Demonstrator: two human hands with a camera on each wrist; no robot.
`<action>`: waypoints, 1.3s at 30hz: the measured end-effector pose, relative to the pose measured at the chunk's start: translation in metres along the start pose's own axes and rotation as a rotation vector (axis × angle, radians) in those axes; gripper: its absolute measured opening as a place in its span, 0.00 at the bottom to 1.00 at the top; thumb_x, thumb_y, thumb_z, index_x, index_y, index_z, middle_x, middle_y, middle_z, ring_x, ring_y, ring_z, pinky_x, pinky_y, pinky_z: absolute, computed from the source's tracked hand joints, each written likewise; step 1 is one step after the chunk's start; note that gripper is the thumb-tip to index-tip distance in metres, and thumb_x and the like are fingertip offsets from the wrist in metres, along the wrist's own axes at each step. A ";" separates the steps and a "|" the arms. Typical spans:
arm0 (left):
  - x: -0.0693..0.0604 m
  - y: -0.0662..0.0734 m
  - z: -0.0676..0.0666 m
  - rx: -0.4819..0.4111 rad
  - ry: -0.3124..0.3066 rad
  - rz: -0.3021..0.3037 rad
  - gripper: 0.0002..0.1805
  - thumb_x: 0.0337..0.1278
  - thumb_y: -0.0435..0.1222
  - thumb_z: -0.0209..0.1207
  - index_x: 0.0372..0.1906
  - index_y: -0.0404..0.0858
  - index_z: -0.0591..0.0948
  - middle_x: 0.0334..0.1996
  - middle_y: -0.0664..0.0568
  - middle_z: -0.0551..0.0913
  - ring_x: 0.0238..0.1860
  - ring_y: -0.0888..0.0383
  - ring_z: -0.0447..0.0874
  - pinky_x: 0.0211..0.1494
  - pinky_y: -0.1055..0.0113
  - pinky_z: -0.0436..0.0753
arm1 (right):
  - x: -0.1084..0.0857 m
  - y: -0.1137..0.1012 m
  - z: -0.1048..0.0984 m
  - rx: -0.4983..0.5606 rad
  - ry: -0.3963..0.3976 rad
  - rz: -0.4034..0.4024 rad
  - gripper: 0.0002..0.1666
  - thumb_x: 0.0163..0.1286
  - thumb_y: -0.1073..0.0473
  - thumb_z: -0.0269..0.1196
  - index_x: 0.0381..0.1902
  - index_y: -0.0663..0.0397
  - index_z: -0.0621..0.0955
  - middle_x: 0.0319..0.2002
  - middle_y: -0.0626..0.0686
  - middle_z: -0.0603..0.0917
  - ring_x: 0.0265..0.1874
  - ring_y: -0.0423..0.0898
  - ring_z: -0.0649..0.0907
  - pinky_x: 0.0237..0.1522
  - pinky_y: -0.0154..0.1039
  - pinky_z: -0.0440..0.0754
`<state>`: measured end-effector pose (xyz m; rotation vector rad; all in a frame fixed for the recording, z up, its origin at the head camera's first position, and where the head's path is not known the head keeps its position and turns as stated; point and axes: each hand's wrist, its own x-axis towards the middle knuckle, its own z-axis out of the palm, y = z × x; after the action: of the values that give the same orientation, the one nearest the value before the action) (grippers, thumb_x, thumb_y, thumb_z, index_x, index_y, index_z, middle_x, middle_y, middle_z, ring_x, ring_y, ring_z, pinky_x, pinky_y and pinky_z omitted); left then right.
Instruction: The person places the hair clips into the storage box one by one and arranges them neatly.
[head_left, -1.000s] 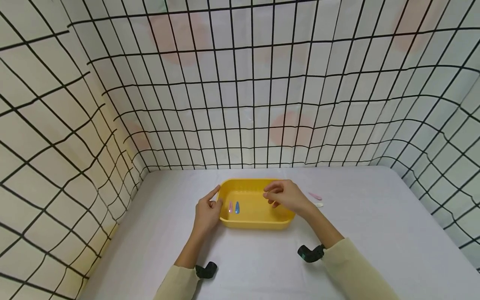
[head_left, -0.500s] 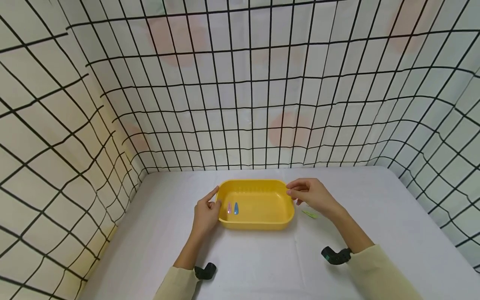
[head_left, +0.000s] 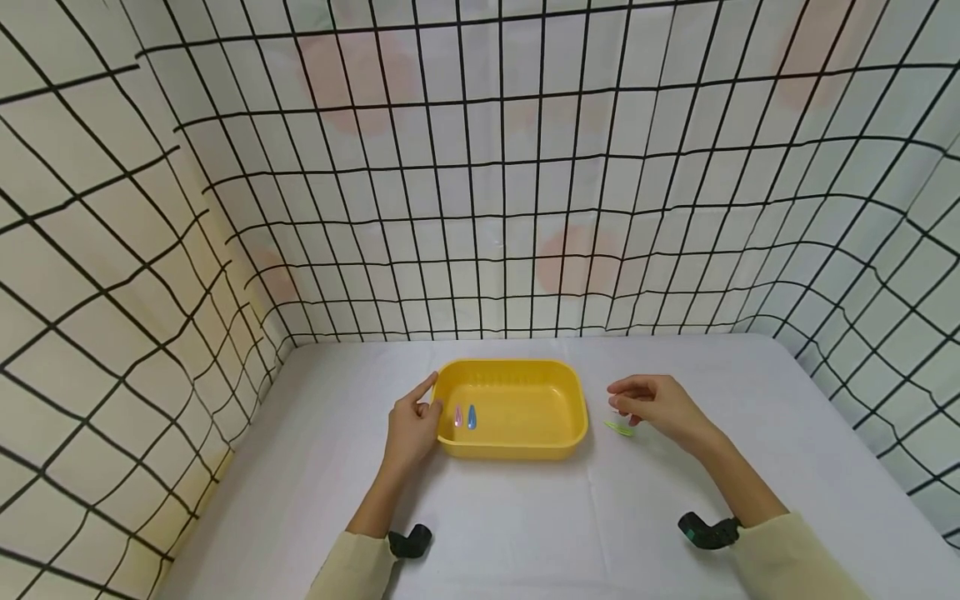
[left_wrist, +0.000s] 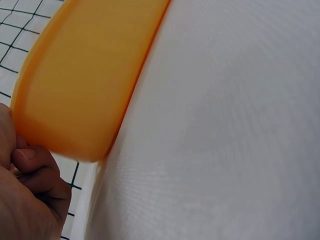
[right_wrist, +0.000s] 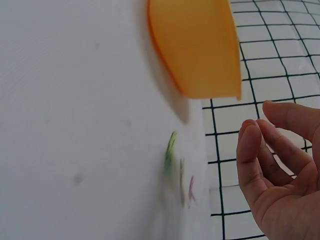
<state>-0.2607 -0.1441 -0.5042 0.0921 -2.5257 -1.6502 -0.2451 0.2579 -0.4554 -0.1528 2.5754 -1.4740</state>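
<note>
Right hand (head_left: pixel 663 408) farther from yellow tray (head_left: pixel 525 406)

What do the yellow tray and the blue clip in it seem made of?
The tray looks like smooth, slightly glossy plastic: even colour, moulded rounded corners, soft highlights. The blue clip looks shiny, perhaps coated metal or plastic; it's too small to tell.

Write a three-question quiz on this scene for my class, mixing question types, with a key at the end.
1. True or false: the right-hand grip holds a clip.
2. Which two colours of clip lie inside the yellow tray?
3. Fill in the blank: in the head view, the green clip lies on the table to the ____ of the tray.

Key:
1. False; no clip shows in it.
2. A pink clip and a blue clip.
3. Right.
</note>
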 end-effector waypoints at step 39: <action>0.001 0.002 -0.002 -0.005 -0.005 -0.006 0.27 0.70 0.37 0.58 0.72 0.54 0.76 0.12 0.56 0.65 0.13 0.60 0.59 0.17 0.73 0.62 | -0.006 0.056 0.010 -0.232 0.066 -0.051 0.17 0.64 0.52 0.73 0.47 0.54 0.89 0.37 0.48 0.88 0.34 0.41 0.81 0.36 0.31 0.80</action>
<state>-0.2612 -0.1449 -0.5017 0.0960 -2.5269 -1.6616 -0.2375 0.2792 -0.5084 -0.2046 2.8100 -1.2105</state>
